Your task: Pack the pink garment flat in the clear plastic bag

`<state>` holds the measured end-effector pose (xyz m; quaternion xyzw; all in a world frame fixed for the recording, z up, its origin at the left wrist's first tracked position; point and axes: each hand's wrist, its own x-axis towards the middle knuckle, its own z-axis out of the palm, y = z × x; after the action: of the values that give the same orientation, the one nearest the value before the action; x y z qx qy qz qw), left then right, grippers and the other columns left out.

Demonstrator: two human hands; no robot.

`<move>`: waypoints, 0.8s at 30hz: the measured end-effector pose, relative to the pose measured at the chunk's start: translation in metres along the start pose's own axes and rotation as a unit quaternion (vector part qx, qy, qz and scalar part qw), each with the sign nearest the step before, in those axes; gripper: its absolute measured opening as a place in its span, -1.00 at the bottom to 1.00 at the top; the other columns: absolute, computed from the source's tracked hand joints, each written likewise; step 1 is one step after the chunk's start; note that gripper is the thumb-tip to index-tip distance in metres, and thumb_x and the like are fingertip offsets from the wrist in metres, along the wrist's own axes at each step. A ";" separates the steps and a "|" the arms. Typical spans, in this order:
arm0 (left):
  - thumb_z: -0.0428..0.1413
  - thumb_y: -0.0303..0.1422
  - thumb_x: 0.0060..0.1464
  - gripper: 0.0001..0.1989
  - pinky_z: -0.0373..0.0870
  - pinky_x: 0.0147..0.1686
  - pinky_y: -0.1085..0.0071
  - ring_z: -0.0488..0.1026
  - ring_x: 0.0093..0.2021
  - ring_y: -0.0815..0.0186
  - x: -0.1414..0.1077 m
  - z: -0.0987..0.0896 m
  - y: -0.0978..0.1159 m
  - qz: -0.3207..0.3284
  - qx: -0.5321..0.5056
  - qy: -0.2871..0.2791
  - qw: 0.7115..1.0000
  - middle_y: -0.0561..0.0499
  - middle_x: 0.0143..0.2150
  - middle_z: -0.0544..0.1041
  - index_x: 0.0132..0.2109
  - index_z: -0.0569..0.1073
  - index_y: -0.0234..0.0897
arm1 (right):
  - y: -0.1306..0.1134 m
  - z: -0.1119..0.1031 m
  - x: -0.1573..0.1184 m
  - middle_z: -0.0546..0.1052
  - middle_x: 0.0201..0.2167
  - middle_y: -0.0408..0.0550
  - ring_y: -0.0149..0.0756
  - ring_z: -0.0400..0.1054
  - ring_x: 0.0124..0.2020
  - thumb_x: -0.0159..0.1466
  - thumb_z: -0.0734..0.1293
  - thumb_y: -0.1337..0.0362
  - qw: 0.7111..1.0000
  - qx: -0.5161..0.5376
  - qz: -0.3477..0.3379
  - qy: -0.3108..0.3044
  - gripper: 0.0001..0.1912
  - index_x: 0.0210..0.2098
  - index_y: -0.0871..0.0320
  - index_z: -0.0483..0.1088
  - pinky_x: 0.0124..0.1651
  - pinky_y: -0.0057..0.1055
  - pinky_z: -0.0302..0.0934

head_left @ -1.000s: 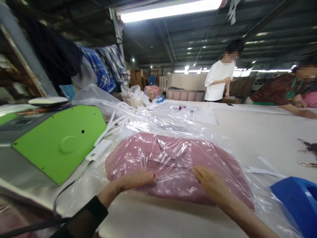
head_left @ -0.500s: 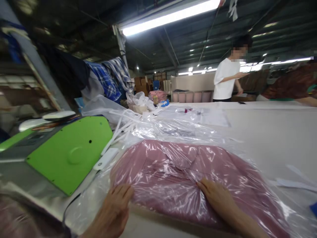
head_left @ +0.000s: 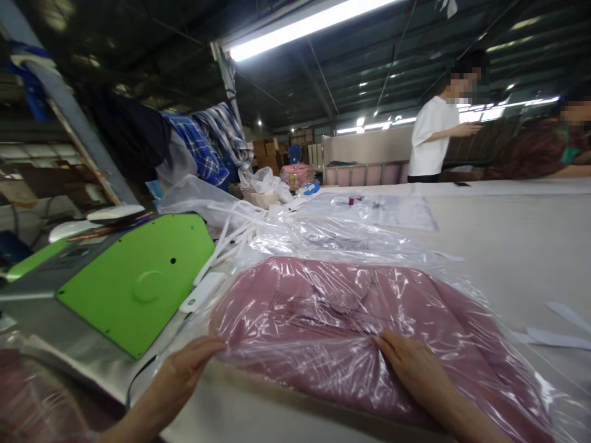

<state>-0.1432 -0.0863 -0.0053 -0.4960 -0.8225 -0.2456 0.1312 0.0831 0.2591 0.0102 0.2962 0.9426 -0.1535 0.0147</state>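
Note:
A folded pink garment [head_left: 406,295] lies on the table inside a clear plastic bag [head_left: 295,360], its film wrinkled and shiny. At the bag's near left corner, my left hand [head_left: 187,363] has its fingers pressed together on the edge of the film. My right hand [head_left: 413,363] rests over the middle of the garment, thumb and fingers pinching a fold of the plastic. Creases run between the two hands. The tips of my right fingers are partly hidden in the film.
To the left stands a machine with a green side panel [head_left: 143,283], beside a white power strip [head_left: 203,292]. More clear plastic [head_left: 332,237] lies behind the garment. Paper strips [head_left: 558,337] are at the right. Across the table [head_left: 503,246] stand a person in a white shirt [head_left: 431,138] and another person.
My left hand has slid left to the bag's corner, and the film is drawn tauter. My right hand keeps its pinch. The view has shifted slightly.

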 end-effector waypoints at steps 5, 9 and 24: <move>-0.12 -0.18 0.00 -0.63 0.47 -0.25 0.21 0.51 -0.36 0.17 0.052 -0.023 -0.007 -0.297 -0.115 -0.150 0.936 -0.03 -0.43 0.58 -0.36 0.53 -0.25 | 0.001 -0.001 0.001 0.53 -0.29 0.08 0.00 0.42 -0.17 0.38 -0.01 0.18 0.999 0.043 0.007 -0.001 -0.66 -0.40 0.12 0.26 -0.08 -0.14 0.18; -0.07 -0.10 -0.13 -0.66 0.41 -0.33 0.22 0.44 -0.43 0.18 0.079 -0.010 -0.022 -0.363 -0.111 -0.151 0.913 -0.07 -0.49 0.50 -0.50 0.42 -0.26 | 0.002 -0.001 0.002 0.52 -0.33 0.03 -0.11 0.42 -0.22 0.38 0.01 0.17 0.998 0.060 0.017 -0.001 -0.66 -0.44 0.11 0.24 -0.12 -0.24 0.16; 0.14 -0.23 -0.30 -0.79 0.33 -0.42 0.36 0.41 -0.47 0.24 0.078 -0.059 -0.051 -0.316 -0.163 -0.292 0.888 0.02 -0.54 0.49 -0.49 0.43 -0.29 | 0.005 0.006 0.006 0.49 -0.14 0.12 -0.02 0.39 -0.09 0.34 -0.07 0.22 0.998 0.026 0.008 -0.059 -0.61 -0.23 0.14 0.33 0.01 -0.12 0.15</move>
<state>-0.2266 -0.0794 0.0664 -0.2740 -0.8850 -0.2488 -0.2826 0.0804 0.2652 0.0023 0.2941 0.9335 -0.1949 0.0639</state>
